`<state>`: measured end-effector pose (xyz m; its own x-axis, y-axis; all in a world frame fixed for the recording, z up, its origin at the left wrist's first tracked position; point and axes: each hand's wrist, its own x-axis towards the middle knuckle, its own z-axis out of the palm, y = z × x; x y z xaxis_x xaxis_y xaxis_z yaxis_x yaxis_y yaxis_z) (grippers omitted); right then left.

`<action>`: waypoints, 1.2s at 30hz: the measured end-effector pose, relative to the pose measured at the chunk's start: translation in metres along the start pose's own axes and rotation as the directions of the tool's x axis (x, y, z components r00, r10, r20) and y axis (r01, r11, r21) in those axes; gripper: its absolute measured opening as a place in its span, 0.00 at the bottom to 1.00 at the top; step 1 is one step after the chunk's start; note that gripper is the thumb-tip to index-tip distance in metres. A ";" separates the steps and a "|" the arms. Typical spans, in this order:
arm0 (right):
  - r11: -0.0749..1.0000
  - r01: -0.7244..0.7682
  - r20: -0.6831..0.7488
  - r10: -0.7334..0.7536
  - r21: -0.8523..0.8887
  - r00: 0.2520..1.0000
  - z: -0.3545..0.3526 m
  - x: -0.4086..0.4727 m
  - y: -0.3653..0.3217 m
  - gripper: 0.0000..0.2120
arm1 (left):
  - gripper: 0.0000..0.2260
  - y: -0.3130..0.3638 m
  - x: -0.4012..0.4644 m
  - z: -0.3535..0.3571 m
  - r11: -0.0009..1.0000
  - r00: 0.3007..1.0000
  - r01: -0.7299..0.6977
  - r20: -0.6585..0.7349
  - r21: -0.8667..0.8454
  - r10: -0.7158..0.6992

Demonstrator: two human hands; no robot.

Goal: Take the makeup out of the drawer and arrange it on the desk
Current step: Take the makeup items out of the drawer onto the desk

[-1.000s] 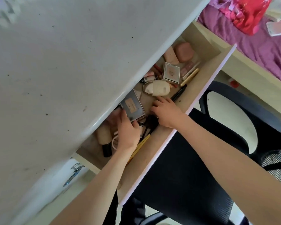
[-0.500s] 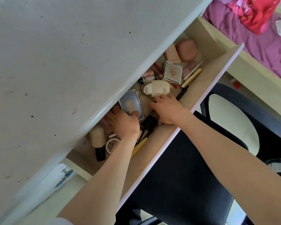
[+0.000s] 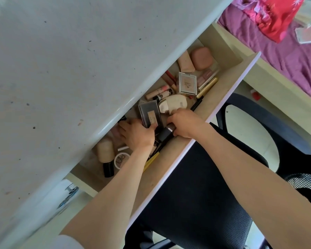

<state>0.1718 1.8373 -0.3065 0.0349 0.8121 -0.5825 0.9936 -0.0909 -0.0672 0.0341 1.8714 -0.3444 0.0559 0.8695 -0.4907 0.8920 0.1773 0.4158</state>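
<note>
White desk (image 3: 65,72) fills the frame from 9 to 12 o'clock, with the open drawer (image 3: 228,90) running diagonally under its edge toward 1 o'clock. Both hands are inside the drawer, near frame centre. The left hand (image 3: 137,135) lies palm down with its fingers reaching under the desk edge and its thumb against the near end of a grey palette (image 3: 150,114); whether it really grips the palette I cannot tell. The right hand (image 3: 185,124), just at 3 o'clock of the left, has its fingers curled round a black brush handle (image 3: 166,133), knuckles touching a cream bottle (image 3: 172,105). The makeup is all in the drawer: at 1 o'clock from the hands a square compact (image 3: 187,84), a gold tube (image 3: 207,87), a pink puff (image 3: 202,58) and a beige tube (image 3: 185,62); at 7 o'clock a foundation bottle (image 3: 106,155) with a black cap and a round white compact (image 3: 121,159). Yellow pencils (image 3: 151,161) lie beside the left wrist. A black chair (image 3: 196,203) sits below the drawer, and a purple bed (image 3: 285,44) lies at 2 o'clock.
</note>
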 end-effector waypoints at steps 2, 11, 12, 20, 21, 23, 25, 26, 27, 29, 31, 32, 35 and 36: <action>0.999 -0.017 0.009 0.017 0.031 1.000 -0.003 -0.003 -0.001 0.18 | 0.18 -0.001 -0.002 0.000 0.974 0.999 -0.009 0.037 -0.227 0.018; 0.885 -0.099 -0.117 0.169 0.455 0.979 -0.017 -0.040 -0.004 0.21 | 0.08 -0.022 -0.038 -0.031 0.901 0.989 -0.053 0.105 -0.431 0.108; 0.833 -0.093 -0.148 0.205 0.546 0.967 -0.018 -0.049 -0.007 0.19 | 0.08 -0.026 -0.044 -0.036 0.903 0.986 -0.078 0.103 -0.423 0.133; 0.293 0.163 -0.298 0.513 0.942 0.805 -0.044 -0.091 -0.062 0.09 | 0.08 -0.039 -0.080 -0.103 0.811 0.945 -0.278 0.007 -0.515 0.328; 0.284 0.192 -0.320 0.528 0.939 0.786 -0.053 -0.090 -0.071 0.10 | 0.08 -0.042 -0.082 -0.114 0.798 0.935 -0.312 -0.019 -0.516 0.353; 0.282 0.249 -0.366 0.525 0.926 0.768 -0.072 -0.083 -0.091 0.11 | 0.07 -0.050 -0.080 -0.140 0.786 0.927 -0.357 -0.086 -0.506 0.366; 0.317 0.271 -0.403 0.496 0.909 0.770 -0.091 -0.070 -0.112 0.14 | 0.07 -0.062 -0.072 -0.168 0.792 0.928 -0.371 -0.174 -0.485 0.329; 0.353 0.265 -0.416 0.475 0.897 0.776 -0.101 -0.062 -0.123 0.15 | 0.07 -0.069 -0.066 -0.182 0.794 0.932 -0.362 -0.213 -0.488 0.294; 0.379 0.266 -0.428 0.448 0.886 0.785 -0.110 -0.053 -0.134 0.15 | 0.07 -0.078 -0.059 -0.197 0.795 0.939 -0.338 -0.242 -0.504 0.246; 0.395 0.291 -0.445 0.383 0.871 0.810 -0.127 -0.033 -0.160 0.13 | 0.07 -0.098 -0.044 -0.224 0.784 0.955 -0.261 -0.271 -0.563 0.124; 0.424 0.315 -0.474 0.350 0.849 0.808 -0.142 -0.012 -0.186 0.12 | 0.10 -0.120 -0.028 -0.249 0.760 0.962 -0.179 -0.272 -0.625 0.003; 0.432 0.326 -0.491 0.354 0.841 0.796 -0.150 0.000 -0.199 0.12 | 0.11 -0.131 -0.018 -0.262 0.745 0.962 -0.146 -0.269 -0.651 -0.047; 0.388 0.357 -0.507 0.414 0.850 0.756 -0.172 0.033 -0.231 0.10 | 0.13 -0.159 0.010 -0.294 0.710 0.953 -0.077 -0.262 -0.700 -0.155; 0.374 0.359 -0.503 0.429 0.855 0.750 -0.179 0.045 -0.244 0.10 | 0.14 -0.170 0.019 -0.304 0.700 0.947 -0.051 -0.258 -0.712 -0.193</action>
<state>-0.0495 1.9998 -0.1713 0.5069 0.8601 -0.0582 0.2924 -0.2350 -0.9270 -0.2529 1.9980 -0.1922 -0.2343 0.9079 -0.3475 0.3027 0.4078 0.8614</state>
